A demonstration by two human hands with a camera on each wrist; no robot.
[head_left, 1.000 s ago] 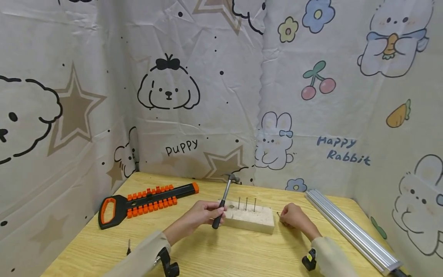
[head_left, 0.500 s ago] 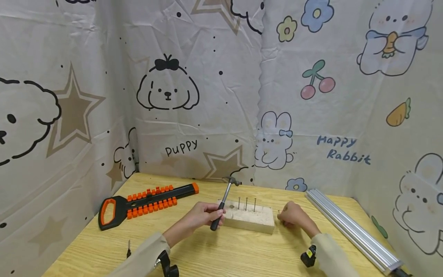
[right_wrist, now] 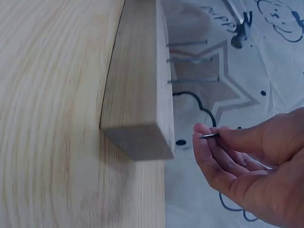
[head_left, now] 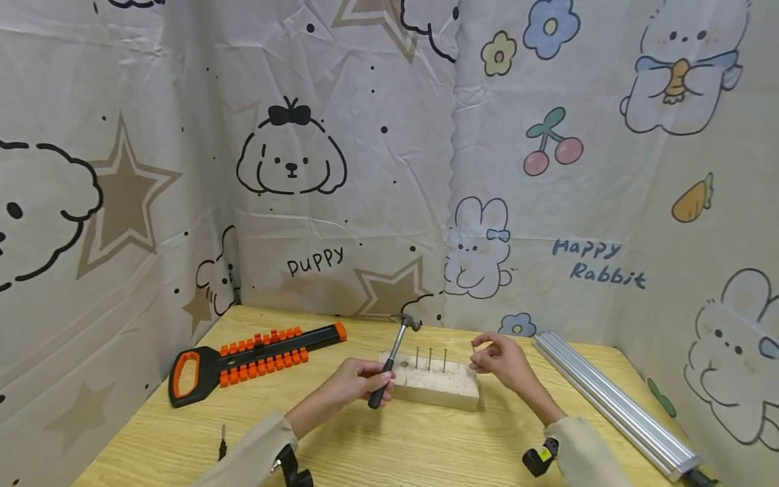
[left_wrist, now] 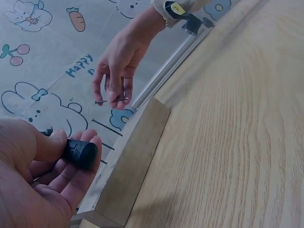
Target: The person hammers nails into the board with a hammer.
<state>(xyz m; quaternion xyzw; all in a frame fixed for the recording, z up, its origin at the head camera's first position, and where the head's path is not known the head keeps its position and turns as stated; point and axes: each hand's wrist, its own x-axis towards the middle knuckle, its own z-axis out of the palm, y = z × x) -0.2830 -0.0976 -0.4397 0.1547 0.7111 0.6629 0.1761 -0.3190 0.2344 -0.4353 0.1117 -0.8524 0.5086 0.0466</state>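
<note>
My left hand (head_left: 356, 380) holds a claw hammer (head_left: 397, 350) by its black handle, fingers and thumb around the grip, head pointing up and away. In the left wrist view the handle's end (left_wrist: 83, 153) lies between thumb and fingers. My right hand (head_left: 504, 362) pinches a nail (right_wrist: 210, 136) between thumb and fingertips, just off the right end of a pale wooden block (head_left: 441, 391). The left wrist view shows that nail (left_wrist: 99, 102) lying crosswise in the fingers. Three nails (head_left: 431, 360) stand upright in the block's top, apart from both hands.
A black rack with orange clips (head_left: 268, 358) lies at the back left. A long silver metal bar (head_left: 615, 402) runs along the right side. Near the left forearm is a small, thin, dark-handled tool (head_left: 222, 443). Printed cloth (head_left: 389, 169) hangs behind the wooden table (head_left: 389, 453).
My right hand, low beside the block with the nail, has risen and moved left to the block's right end. My left hand with the hammer has hardly moved.
</note>
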